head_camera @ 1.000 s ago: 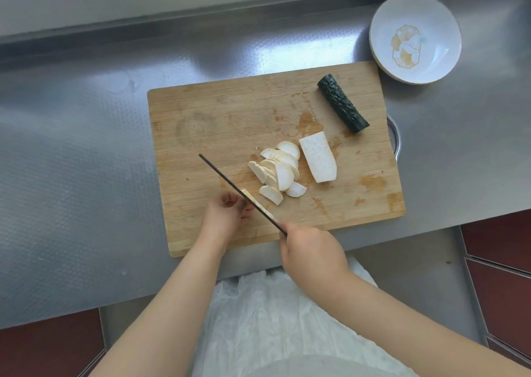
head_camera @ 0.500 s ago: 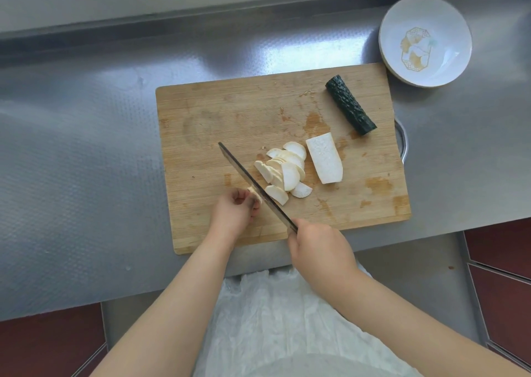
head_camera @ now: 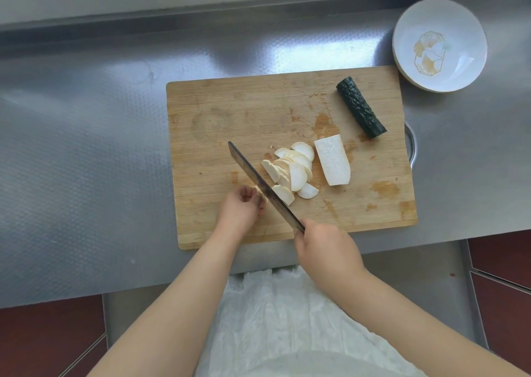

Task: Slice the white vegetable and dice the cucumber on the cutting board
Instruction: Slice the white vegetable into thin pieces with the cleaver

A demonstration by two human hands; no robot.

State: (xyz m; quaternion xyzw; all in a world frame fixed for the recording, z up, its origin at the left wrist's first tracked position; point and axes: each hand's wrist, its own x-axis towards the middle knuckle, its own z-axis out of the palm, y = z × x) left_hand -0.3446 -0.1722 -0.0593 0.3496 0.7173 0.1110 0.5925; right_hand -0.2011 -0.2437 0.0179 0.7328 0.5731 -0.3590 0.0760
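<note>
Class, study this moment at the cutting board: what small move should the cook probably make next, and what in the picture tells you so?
Probably press the knife down for another thin cut. The right hand grips its handle, the blade sits against the left hand, whose curled fingers hold a small white piece, and slices already lie beside it. The white half and cucumber remain uncut.

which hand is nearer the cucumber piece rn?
Right. The right hand grips the knife handle at the board's near edge, below-left of the cucumber. The left hand sits farther left, curled beside the blade; whether it holds a piece is unclear.
</note>
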